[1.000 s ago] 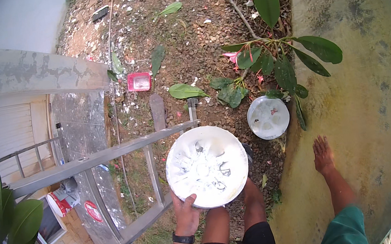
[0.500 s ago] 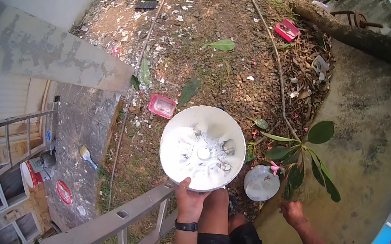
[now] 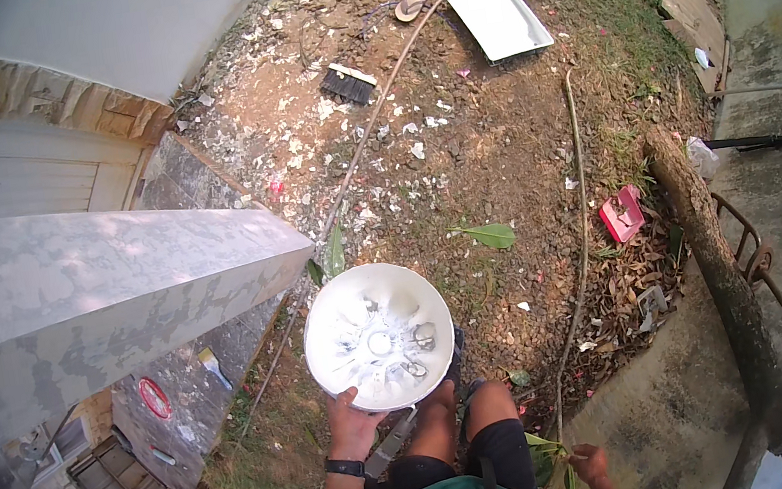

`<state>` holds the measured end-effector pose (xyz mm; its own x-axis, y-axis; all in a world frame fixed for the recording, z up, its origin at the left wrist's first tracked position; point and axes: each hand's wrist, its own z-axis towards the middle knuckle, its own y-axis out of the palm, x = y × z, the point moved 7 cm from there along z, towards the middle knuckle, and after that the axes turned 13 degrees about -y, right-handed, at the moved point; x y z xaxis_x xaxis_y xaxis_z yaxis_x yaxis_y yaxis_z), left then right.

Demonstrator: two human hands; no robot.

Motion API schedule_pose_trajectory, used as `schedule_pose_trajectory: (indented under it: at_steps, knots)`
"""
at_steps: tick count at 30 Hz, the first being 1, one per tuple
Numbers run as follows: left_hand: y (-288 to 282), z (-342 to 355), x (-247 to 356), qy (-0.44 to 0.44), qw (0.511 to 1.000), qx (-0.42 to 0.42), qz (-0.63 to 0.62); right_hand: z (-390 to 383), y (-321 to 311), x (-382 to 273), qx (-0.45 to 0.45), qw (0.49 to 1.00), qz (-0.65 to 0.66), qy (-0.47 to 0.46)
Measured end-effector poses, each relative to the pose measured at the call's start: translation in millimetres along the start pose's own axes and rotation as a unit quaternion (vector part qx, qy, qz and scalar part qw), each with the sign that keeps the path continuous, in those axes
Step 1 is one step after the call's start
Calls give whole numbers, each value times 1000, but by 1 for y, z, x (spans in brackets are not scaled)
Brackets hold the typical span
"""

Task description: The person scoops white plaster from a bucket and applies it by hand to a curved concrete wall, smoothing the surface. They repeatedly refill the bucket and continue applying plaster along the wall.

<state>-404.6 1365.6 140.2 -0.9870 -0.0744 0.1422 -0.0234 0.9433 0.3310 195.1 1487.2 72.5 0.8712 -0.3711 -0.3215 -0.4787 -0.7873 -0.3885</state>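
1. The white basin [image 3: 378,335] is held up just off the right-hand end of the grey pillar [image 3: 127,269], on the person's side of it, its open face toward the camera.
2. The left hand [image 3: 353,426] has it by the near rim: the thumb lies over the edge, and the other fingers are mostly hidden underneath, so I cannot tell whether they are spread or pressed together.
3. The right hand [image 3: 589,465], well to the right of the pillar and nearer the person, has its fingers curled beside green leaves [image 3: 546,451]; I cannot tell whether it pinches one.
4. The basin looks like stiff, thin-walled plastic, probably light enough for one hand, though a single-edge hold could let the far side dip.
5. Grey smears mark its ridged inside; if they are wet, that surface may be slippery. The rim seems the surest grip, with fingers spread below for support.
6. On the pillar's near side lie a paintbrush [image 3: 215,369] and a round red object [image 3: 155,398]; well to its right are a pink container [image 3: 622,215] and a tree trunk [image 3: 714,262].
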Motion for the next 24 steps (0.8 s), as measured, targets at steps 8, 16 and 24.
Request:
schedule_pose_trajectory:
  at_steps: [8, 16, 24]
  knots:
    - [171, -18, 143, 28, 999, 31, 21, 111, -61, -126, -250, 915, -311, -64]
    - [276, 44, 262, 76, 991, 72, -84, 358, -295, -652, 107, 947, -34, -300]
    - [416, 169, 433, 80, 983, 78, -145, 457, -440, -1094, 145, 901, -25, -408]
